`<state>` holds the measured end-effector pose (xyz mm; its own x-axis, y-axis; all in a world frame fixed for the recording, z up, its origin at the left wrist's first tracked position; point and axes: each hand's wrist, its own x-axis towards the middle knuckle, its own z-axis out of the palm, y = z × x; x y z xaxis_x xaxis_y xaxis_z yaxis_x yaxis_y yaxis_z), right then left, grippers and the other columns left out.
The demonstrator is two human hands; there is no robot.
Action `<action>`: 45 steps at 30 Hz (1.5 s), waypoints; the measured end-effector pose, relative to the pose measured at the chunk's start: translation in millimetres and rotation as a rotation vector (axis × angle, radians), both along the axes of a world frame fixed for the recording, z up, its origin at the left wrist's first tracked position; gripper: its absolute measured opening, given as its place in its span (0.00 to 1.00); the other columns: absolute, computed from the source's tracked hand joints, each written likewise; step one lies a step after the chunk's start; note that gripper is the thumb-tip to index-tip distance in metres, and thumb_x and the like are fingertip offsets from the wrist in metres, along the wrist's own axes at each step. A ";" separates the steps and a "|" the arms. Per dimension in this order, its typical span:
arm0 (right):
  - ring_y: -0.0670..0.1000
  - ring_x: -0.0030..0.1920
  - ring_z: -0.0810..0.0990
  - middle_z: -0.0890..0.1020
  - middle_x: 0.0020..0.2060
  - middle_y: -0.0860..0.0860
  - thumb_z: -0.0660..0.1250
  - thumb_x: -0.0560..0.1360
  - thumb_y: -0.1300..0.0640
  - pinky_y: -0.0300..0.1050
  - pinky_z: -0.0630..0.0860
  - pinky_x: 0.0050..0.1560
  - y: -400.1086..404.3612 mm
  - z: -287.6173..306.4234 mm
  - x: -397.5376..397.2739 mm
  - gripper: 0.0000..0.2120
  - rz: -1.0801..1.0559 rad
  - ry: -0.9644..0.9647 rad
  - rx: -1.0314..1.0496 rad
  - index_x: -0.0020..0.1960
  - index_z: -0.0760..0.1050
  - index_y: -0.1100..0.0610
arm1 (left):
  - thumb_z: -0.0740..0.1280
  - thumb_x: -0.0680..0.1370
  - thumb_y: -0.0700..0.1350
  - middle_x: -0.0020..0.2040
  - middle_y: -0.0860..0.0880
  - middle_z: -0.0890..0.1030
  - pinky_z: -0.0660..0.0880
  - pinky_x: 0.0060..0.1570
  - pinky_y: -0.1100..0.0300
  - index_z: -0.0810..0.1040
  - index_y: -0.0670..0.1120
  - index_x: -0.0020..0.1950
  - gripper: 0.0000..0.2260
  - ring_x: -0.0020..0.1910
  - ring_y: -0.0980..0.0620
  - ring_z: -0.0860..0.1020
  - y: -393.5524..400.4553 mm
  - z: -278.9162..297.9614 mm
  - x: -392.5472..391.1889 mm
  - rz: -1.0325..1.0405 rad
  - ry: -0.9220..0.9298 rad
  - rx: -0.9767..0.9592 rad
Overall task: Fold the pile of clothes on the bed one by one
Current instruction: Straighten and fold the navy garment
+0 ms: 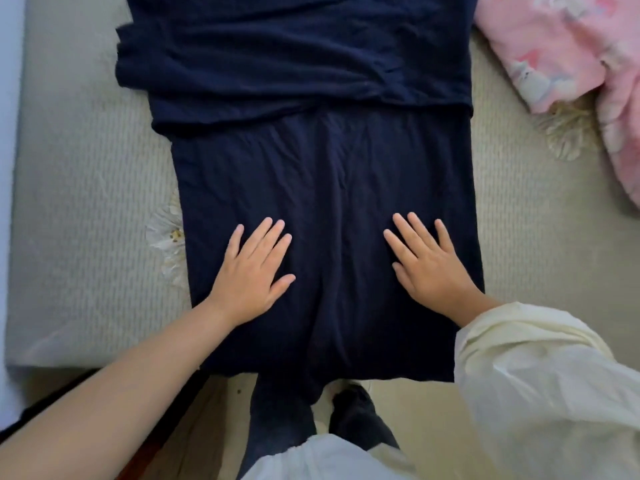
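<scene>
Navy garment point(329, 209) spread lengthwise down the middle of the bed point(86, 188), near end reaching the bed's edge, far part doubled over in a wrinkled layer across the top. Left hand point(252, 271) flat on the near half, left of centre, fingers straight and slightly fanned, gripping nothing. Right hand point(429, 261) flat on the same half, right of centre, fingers straight too, palm down (pressing or just resting, cannot tell). Hands well apart, a lengthwise crease between them. Left forearm bare; right arm in a cream sleeve point(540, 386). Pink printed clothes point(568, 57) bunched at the far right of the bed, beside the garment, not touching it. Dark-socked foot point(356, 417) on the floor below the bed's edge.
</scene>
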<state>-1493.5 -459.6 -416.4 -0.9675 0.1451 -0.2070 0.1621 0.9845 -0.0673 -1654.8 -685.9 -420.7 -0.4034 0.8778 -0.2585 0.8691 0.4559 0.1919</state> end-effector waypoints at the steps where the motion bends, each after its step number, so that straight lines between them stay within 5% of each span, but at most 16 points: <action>1: 0.65 0.61 0.74 0.75 0.62 0.63 0.71 0.70 0.58 0.70 0.67 0.56 -7.6 -0.1 14.8 0.21 0.031 0.007 0.003 0.61 0.75 0.63 | 0.55 0.73 0.55 0.61 0.38 0.76 0.68 0.56 0.35 0.77 0.36 0.59 0.26 0.60 0.38 0.74 -6.6 0.3 17.7 -0.018 0.001 0.005; 5: 0.64 0.60 0.75 0.75 0.61 0.62 0.55 0.71 0.46 0.69 0.68 0.55 -24.2 -4.7 77.4 0.26 0.149 0.005 -0.010 0.60 0.76 0.61 | 0.54 0.70 0.61 0.60 0.39 0.77 0.67 0.60 0.40 0.78 0.37 0.58 0.32 0.59 0.39 0.75 -34.0 -6.8 93.7 -0.089 0.050 0.009; 9: 0.62 0.60 0.75 0.76 0.61 0.60 0.71 0.61 0.36 0.67 0.67 0.59 -34.0 -13.1 138.2 0.37 0.297 -0.012 0.052 0.63 0.74 0.58 | 0.54 0.66 0.66 0.60 0.37 0.76 0.53 0.66 0.46 0.75 0.34 0.59 0.39 0.61 0.38 0.74 -48.3 -14.3 147.0 -0.001 0.112 -0.055; 12: 0.60 0.58 0.77 0.78 0.60 0.57 0.81 0.53 0.53 0.67 0.72 0.53 -33.3 -21.5 164.6 0.40 0.266 0.020 0.130 0.63 0.73 0.56 | 0.64 0.63 0.68 0.61 0.36 0.75 0.47 0.67 0.47 0.65 0.36 0.64 0.43 0.66 0.39 0.66 -48.1 -22.7 168.6 0.059 0.134 -0.005; 14: 0.60 0.59 0.77 0.78 0.60 0.56 0.71 0.62 0.66 0.66 0.72 0.53 -31.0 -27.1 171.9 0.33 0.263 0.098 0.177 0.65 0.66 0.57 | 0.74 0.55 0.66 0.61 0.35 0.75 0.46 0.67 0.46 0.63 0.36 0.64 0.49 0.65 0.42 0.63 -47.2 -29.8 175.4 0.073 0.171 0.031; 16: 0.60 0.60 0.76 0.77 0.61 0.57 0.57 0.68 0.66 0.65 0.72 0.54 -27.3 -30.9 174.0 0.26 0.283 0.139 0.205 0.65 0.63 0.59 | 0.77 0.51 0.63 0.61 0.35 0.75 0.49 0.66 0.44 0.63 0.36 0.64 0.52 0.64 0.41 0.63 -46.8 -34.5 177.6 0.080 0.227 0.054; 19: 0.62 0.59 0.76 0.77 0.60 0.60 0.52 0.69 0.65 0.66 0.72 0.53 -23.8 -27.7 177.2 0.23 0.302 0.113 0.173 0.63 0.67 0.65 | 0.79 0.49 0.62 0.60 0.35 0.75 0.60 0.62 0.35 0.64 0.34 0.63 0.53 0.63 0.37 0.71 -45.8 -33.8 180.6 0.093 0.274 0.022; 24: 0.68 0.55 0.77 0.76 0.57 0.68 0.50 0.65 0.72 0.60 0.69 0.60 4.7 -1.3 195.8 0.24 0.057 0.174 0.088 0.60 0.70 0.72 | 0.82 0.48 0.55 0.60 0.34 0.76 0.62 0.52 0.29 0.73 0.32 0.60 0.48 0.58 0.33 0.75 -40.5 -33.5 187.7 0.181 0.310 0.018; 29: 0.68 0.56 0.76 0.77 0.57 0.67 0.48 0.64 0.73 0.50 0.50 0.68 7.5 12.2 203.0 0.26 0.035 0.185 0.104 0.61 0.67 0.71 | 0.80 0.50 0.57 0.62 0.37 0.75 0.63 0.53 0.29 0.65 0.37 0.63 0.49 0.63 0.40 0.66 -33.5 -47.5 193.4 0.271 0.390 0.071; 33: 0.69 0.54 0.77 0.77 0.55 0.68 0.48 0.66 0.70 0.60 0.71 0.57 5.1 18.1 191.4 0.23 0.028 0.252 0.122 0.55 0.74 0.74 | 0.80 0.53 0.56 0.63 0.38 0.64 0.60 0.53 0.29 0.64 0.37 0.62 0.47 0.63 0.39 0.63 -29.9 -56.5 195.0 0.306 0.459 0.145; 35: 0.71 0.54 0.75 0.76 0.55 0.70 0.48 0.66 0.70 0.66 0.71 0.53 2.7 20.8 191.8 0.23 0.018 0.289 0.105 0.55 0.73 0.76 | 0.80 0.54 0.54 0.63 0.38 0.62 0.58 0.54 0.29 0.62 0.36 0.62 0.46 0.63 0.38 0.62 -24.1 -59.7 201.8 0.390 0.468 0.179; 39: 0.73 0.55 0.74 0.76 0.56 0.70 0.48 0.66 0.70 0.56 0.57 0.65 -7.9 27.4 195.5 0.24 -0.003 0.327 0.105 0.56 0.71 0.76 | 0.81 0.53 0.49 0.65 0.33 0.65 0.56 0.52 0.27 0.60 0.34 0.63 0.47 0.65 0.33 0.64 -8.7 -63.8 219.6 0.497 0.414 0.230; 41: 0.73 0.55 0.73 0.76 0.56 0.70 0.48 0.65 0.71 0.58 0.62 0.64 -7.6 32.0 195.0 0.24 0.009 0.333 0.092 0.56 0.71 0.77 | 0.81 0.53 0.43 0.63 0.31 0.69 0.59 0.49 0.25 0.61 0.33 0.62 0.45 0.63 0.31 0.68 -8.2 -63.0 218.6 0.462 0.405 0.242; 45: 0.73 0.54 0.74 0.76 0.54 0.71 0.52 0.65 0.75 0.72 0.67 0.48 -1.5 39.0 195.7 0.21 0.044 0.296 0.101 0.55 0.72 0.77 | 0.66 0.67 0.32 0.58 0.34 0.77 0.68 0.52 0.32 0.66 0.35 0.61 0.23 0.56 0.35 0.76 -25.0 -63.1 212.4 0.366 0.471 0.370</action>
